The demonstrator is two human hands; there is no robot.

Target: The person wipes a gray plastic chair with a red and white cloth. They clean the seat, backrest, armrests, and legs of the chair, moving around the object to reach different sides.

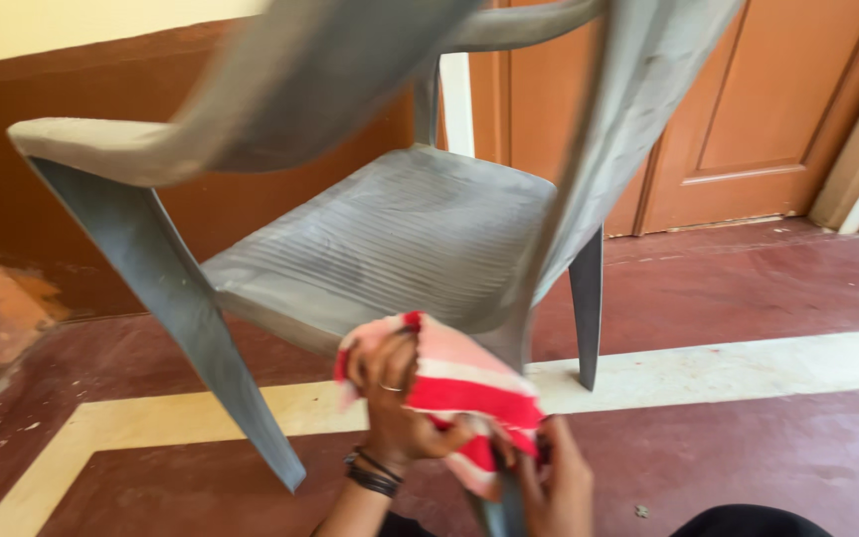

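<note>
Head view shows your left hand [390, 393] squeezing a red and white striped cloth [459, 393] against the front edge of a grey plastic chair [390, 234]. Your right hand [557, 487] grips the chair's near leg low down, touching the cloth. Dark bangles [372, 475] sit on your left wrist.

Head view, close, downward, forward.

A home — wooden door [748, 109], painted floor [748, 438]
</note>
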